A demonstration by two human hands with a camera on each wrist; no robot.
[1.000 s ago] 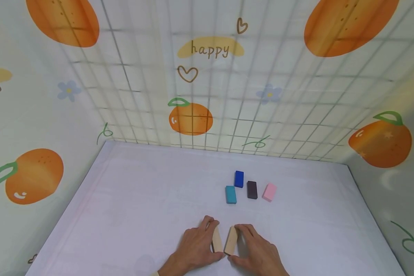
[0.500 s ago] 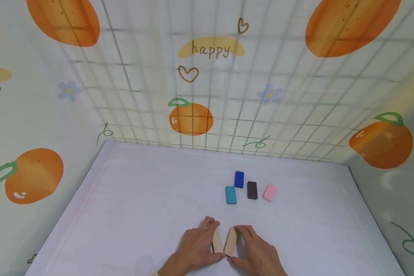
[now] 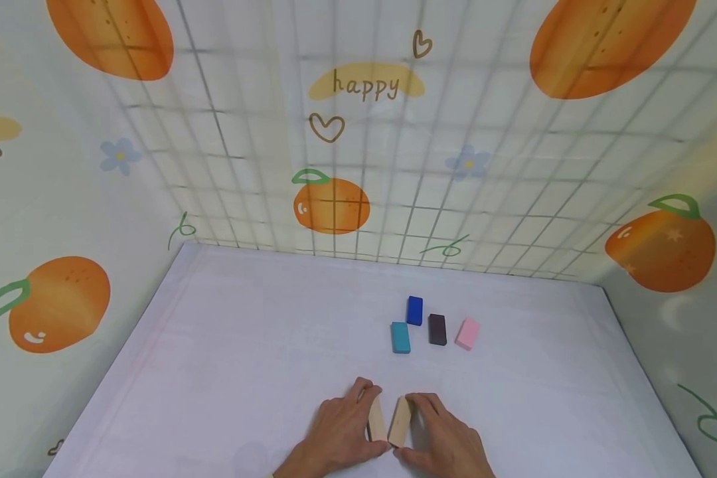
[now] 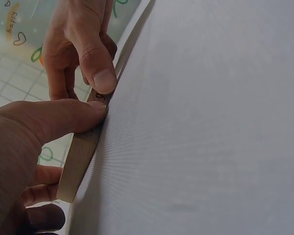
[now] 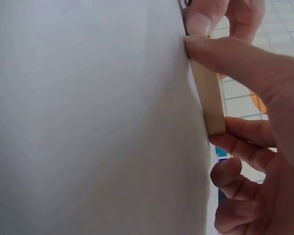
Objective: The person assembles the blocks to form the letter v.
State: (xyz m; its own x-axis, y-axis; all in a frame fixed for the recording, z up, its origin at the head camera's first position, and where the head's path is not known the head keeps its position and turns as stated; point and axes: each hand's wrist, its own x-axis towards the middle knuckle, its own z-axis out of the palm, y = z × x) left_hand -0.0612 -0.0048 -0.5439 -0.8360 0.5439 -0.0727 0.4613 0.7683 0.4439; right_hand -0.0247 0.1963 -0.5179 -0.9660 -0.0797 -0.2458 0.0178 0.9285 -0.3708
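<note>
Near the front of the white table, my left hand (image 3: 340, 425) pinches a plain wooden block (image 3: 376, 419) between its thumb at the near end and its fingers at the far end. My right hand (image 3: 448, 435) holds a second wooden block (image 3: 400, 422) in the same way. The two blocks lean into a narrow V, close together at the near ends and apart at the far ends. In the left wrist view, the left hand's block (image 4: 78, 161) rests along the tabletop. The right wrist view shows the other block (image 5: 209, 100) between thumb and fingers.
Beyond the hands lie a teal block (image 3: 400, 338), a dark blue block (image 3: 415, 311), a blackish block (image 3: 437, 330) and a pink block (image 3: 467, 334). A fruit-patterned curtain (image 3: 245, 199) surrounds the white tabletop (image 3: 245, 332) at the back and sides.
Both hands and the wooden blocks sit very slightly lower in the head view, which has itself shifted a little. The grip on each block is the same.
</note>
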